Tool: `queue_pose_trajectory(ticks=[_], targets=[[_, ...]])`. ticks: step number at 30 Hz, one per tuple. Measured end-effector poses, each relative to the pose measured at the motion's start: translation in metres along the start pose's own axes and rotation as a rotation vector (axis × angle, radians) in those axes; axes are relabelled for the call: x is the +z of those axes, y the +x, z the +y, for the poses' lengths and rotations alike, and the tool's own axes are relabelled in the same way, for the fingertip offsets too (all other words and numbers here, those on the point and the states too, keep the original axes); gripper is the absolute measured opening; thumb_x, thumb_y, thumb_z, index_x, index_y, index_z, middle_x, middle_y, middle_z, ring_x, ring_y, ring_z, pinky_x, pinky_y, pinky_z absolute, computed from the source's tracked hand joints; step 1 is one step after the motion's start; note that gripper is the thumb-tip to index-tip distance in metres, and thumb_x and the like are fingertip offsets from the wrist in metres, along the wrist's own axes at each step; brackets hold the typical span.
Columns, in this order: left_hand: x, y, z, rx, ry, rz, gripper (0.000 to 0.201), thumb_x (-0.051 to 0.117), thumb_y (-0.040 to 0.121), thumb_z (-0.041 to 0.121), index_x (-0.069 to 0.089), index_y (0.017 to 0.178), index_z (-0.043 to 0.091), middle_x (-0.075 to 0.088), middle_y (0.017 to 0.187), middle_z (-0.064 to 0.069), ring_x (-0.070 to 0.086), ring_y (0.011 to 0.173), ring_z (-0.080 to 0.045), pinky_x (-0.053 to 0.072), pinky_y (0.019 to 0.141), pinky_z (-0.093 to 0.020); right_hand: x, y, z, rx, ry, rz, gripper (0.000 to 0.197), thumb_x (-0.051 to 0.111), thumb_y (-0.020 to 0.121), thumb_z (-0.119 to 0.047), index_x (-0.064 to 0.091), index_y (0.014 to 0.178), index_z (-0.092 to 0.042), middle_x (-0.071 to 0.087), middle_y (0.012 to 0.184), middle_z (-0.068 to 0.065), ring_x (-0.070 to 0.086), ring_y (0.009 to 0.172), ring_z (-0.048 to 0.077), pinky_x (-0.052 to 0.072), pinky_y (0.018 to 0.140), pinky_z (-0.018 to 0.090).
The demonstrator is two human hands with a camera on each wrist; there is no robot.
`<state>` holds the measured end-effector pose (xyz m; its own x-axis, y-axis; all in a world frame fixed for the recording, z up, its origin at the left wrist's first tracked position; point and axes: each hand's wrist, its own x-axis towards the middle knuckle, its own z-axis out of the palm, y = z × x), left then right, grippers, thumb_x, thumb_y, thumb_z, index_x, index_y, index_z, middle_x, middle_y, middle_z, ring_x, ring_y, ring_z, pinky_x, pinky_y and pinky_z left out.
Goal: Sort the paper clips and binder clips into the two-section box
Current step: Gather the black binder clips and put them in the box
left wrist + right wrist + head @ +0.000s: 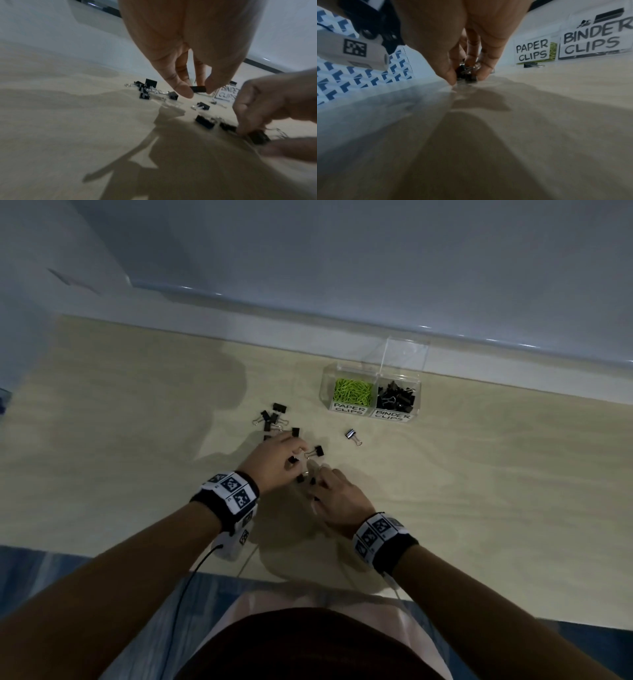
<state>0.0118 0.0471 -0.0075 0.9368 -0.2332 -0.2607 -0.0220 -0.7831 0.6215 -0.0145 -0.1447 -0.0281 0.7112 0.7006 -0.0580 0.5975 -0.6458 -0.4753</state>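
Note:
My left hand [294, 463] pinches a small black binder clip [198, 88] between thumb and fingertip, a little above the table. Just to its right, my right hand [313, 479] is down on the tabletop, its thumb [451, 77] and fingers curled round another black binder clip [468, 76]. More loose binder clips [272, 419] lie in a cluster behind my left hand, with a single one [352, 436] toward the box. The clear two-section box [327, 385] stands at the back right, with green paper clips [352, 390] in its left section and black binder clips [397, 397] in its right.
The box's clear lid [407, 354] stands open behind it. A white ledge [239, 333] and wall run along the back of the light wooden table [479, 491]. The table's near edge [102, 549] is close to my body. Wrist cables hang below my arms.

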Motion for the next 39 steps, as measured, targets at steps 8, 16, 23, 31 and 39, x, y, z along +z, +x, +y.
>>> queue_pose_trajectory(ticks=[8,16,23,31,39], targets=[[0.029,-0.011,0.005,0.090,0.175,-0.063,0.022,0.060,0.085,0.020,0.063,0.106,0.013,0.055,0.108,-0.008,0.050,0.099,-0.029,0.045,0.086,-0.041,-0.005,-0.003,0.006,-0.033,-0.020,-0.004,0.036,0.038,0.083,-0.023,0.066,0.093,-0.001,0.057,0.095,0.023,0.058,0.077,0.041,0.055,0.055,0.045],[0.028,-0.002,0.014,0.025,0.163,-0.086,0.008,0.057,0.079,0.013,0.059,0.086,0.011,0.059,0.094,-0.008,0.054,0.089,-0.025,0.047,0.078,-0.037,-0.030,-0.018,0.031,0.111,0.101,0.105,0.012,0.066,0.073,-0.004,0.068,0.085,-0.005,0.057,0.088,0.015,0.058,0.067,0.033,0.053,0.058,0.035],[-0.003,0.054,0.084,0.007,-0.173,0.021,0.010,0.067,0.077,0.011,0.061,0.084,0.011,0.064,0.085,-0.001,0.060,0.078,-0.016,0.052,0.076,-0.030,-0.119,0.023,0.099,0.442,0.170,0.486,0.012,0.070,0.071,-0.004,0.064,0.081,-0.008,0.061,0.082,0.008,0.060,0.065,0.022,0.056,0.064,0.037],[-0.027,0.127,0.130,0.085,-0.119,0.145,0.023,0.066,0.082,0.018,0.061,0.104,0.010,0.064,0.102,-0.007,0.060,0.091,-0.019,0.051,0.084,-0.035,-0.153,0.061,0.131,0.548,0.083,0.398,0.022,0.066,0.082,-0.013,0.065,0.102,-0.006,0.064,0.102,0.013,0.062,0.089,0.025,0.049,0.079,0.028],[-0.002,0.040,0.021,0.049,0.085,-0.072,0.020,0.057,0.084,0.005,0.066,0.102,0.007,0.061,0.102,-0.009,0.055,0.094,-0.022,0.046,0.088,-0.035,-0.080,0.030,0.083,0.157,-0.014,0.078,0.029,0.054,0.078,0.004,0.067,0.103,-0.005,0.060,0.110,0.017,0.057,0.099,0.038,0.054,0.075,0.048]])
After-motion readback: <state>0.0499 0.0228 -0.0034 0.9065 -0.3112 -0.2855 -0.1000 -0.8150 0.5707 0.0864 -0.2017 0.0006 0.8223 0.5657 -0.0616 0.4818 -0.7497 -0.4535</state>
